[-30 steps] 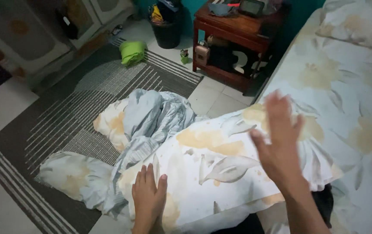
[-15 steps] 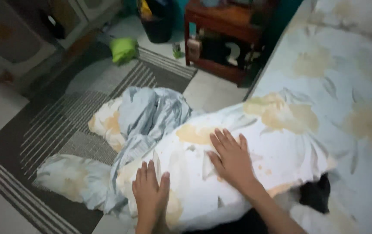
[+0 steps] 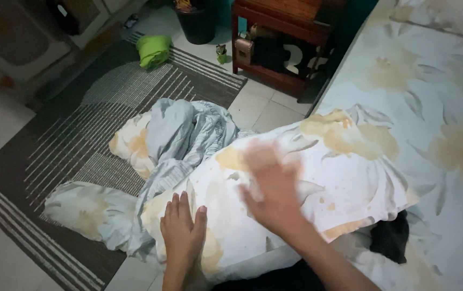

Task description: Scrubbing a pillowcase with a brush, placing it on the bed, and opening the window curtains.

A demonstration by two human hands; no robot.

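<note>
While the floral pillow (image 3: 317,178) lies across the person's lap, half on the edge of the bed (image 3: 436,108) and half hanging over the floor, both hands are on it. The left hand (image 3: 183,231) rests flat on the near lower corner, fingers straight, spread a little and gripping nothing. The right hand (image 3: 272,188) is over the middle of the pillow, but it is smeared by motion, so I cannot tell whether it touches the cloth; the fingers look open and loose rather than closed on anything.

Just left of the pillow a crumpled grey-blue sheet (image 3: 183,134) is heaped up, touching it, and part of the pillow's left end is hidden under those folds. Two more flowered cushions lie on the striped rug (image 3: 80,124) beside the heap, one (image 3: 129,143) behind it and one (image 3: 86,207) nearer; both are partly covered by it.

Under the pillow's right corner a dark piece of cloth (image 3: 390,240) sticks out; what it is I cannot make out. Farther off, a green bundle (image 3: 153,49) sits on the rug, and a wooden side table (image 3: 282,27) stands against the wall, its top cut off by the frame, with small dim things on its lower shelf. A dark bin (image 3: 196,21) is beside it, also cut off.
</note>
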